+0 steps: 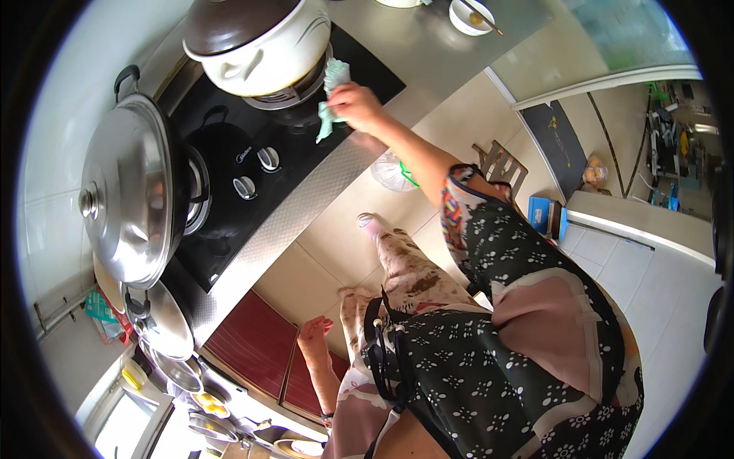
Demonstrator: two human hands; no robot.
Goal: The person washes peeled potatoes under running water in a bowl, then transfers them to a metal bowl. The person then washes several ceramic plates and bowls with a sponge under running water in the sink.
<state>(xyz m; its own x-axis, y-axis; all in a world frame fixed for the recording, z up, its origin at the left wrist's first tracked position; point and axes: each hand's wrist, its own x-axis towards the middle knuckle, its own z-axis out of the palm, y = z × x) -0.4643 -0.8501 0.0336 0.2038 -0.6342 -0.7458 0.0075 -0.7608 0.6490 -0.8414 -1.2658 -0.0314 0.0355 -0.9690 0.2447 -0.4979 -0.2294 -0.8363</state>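
My right hand (356, 108) grips a crumpled pale green cloth (337, 74) over the front right part of a black glass gas hob (229, 152). Whether the cloth touches the glass, I cannot tell. Just beyond it, a white ceramic pot (269, 51) with a dark brown lid (235, 23) sits on the right burner. The left burner carries a wok under a domed steel lid (129, 189). Two silver knobs, an upper one (268, 158) and a lower one (245, 187), are on the hob between the burners. My left hand (314, 334) hangs empty beside the dark red cabinet doors (255, 338), fingers loosely curled.
A white bowl (471, 17) with a utensil across it stands on the steel counter (378, 34). Further pan lids (166, 321) and a dish of yellow food (211, 404) line the left side. On the floor are a clear plastic bag (393, 172) and a wooden stool (502, 163).
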